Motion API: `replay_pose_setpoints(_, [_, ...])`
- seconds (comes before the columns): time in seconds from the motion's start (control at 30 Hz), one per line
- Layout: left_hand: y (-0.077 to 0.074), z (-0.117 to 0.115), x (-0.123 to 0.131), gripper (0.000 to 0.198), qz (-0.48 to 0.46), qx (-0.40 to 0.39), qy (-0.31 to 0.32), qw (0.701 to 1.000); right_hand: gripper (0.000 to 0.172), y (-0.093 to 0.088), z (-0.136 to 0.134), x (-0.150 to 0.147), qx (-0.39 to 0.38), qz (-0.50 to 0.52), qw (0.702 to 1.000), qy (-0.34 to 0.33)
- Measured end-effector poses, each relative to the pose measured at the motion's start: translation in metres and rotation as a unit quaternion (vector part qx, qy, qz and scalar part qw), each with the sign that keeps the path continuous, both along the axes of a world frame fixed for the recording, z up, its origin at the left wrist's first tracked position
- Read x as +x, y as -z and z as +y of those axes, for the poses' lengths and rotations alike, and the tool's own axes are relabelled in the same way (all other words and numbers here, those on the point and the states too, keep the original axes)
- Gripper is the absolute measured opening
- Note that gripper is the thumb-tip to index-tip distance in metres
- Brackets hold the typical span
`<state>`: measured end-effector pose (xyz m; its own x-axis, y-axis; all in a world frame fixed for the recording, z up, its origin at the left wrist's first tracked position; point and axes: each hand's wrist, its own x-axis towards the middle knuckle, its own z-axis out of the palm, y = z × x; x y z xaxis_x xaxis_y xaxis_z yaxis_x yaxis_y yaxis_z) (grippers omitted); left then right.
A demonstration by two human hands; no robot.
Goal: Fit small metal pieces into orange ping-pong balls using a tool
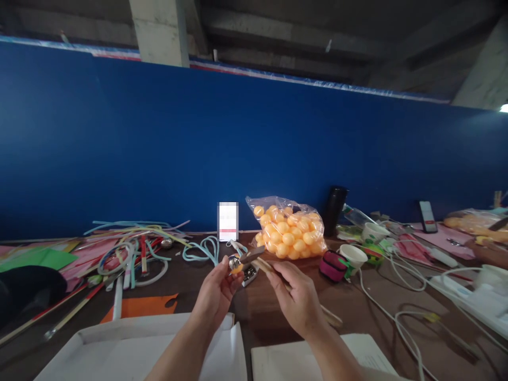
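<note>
Over the middle of the table, my left hand (216,291) pinches a small round piece with a shiny silver top (234,262) and orange below it. My right hand (296,293) is closed around the light wooden handle (262,264) of a tool. The tool's dark, flat blade (252,255) reaches left to the silver piece; whether it touches cannot be made out. Just behind the hands, a small white box (251,280) holds several shiny silver balls, partly hidden by my fingers. A clear bag of orange ping-pong balls (289,233) stands beyond my right hand.
Tangled tubes and strips (130,254) lie at the left, near orange paper (146,307). A phone (228,222) stands against the blue partition (238,137). A black bottle (335,209), paper cup (352,258), magenta pouch (332,265) and white cables (397,317) are at the right.
</note>
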<state>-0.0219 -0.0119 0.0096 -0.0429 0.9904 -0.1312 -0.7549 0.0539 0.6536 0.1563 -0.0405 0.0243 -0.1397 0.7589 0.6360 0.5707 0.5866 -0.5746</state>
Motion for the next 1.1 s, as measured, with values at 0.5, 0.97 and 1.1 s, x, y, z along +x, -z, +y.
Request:
replay_pose_setpoints(0.5, [-0.0019, -0.0003, 0.0014, 0.012, -0.004, -0.011, -0.009, 1.000, 0.022, 0.0031, 0.0002, -0.0043, 0.013, 0.004, 1.000, 0.005])
replay_pose_setpoints(0.97, [-0.0042, -0.0021, 0.0011, 0.016, -0.002, -0.008, -0.006, 1.000, 0.022, 0.0065, 0.0009, -0.0065, 0.038, 0.030, 0.999, 0.022])
replay_pose_setpoints(1.1, [-0.0034, -0.0018, 0.0000, 0.017, -0.009, 0.000, 0.005, 1.000, 0.021, 0.0051, -0.0006, -0.0070, 0.067, 0.052, 0.996, 0.025])
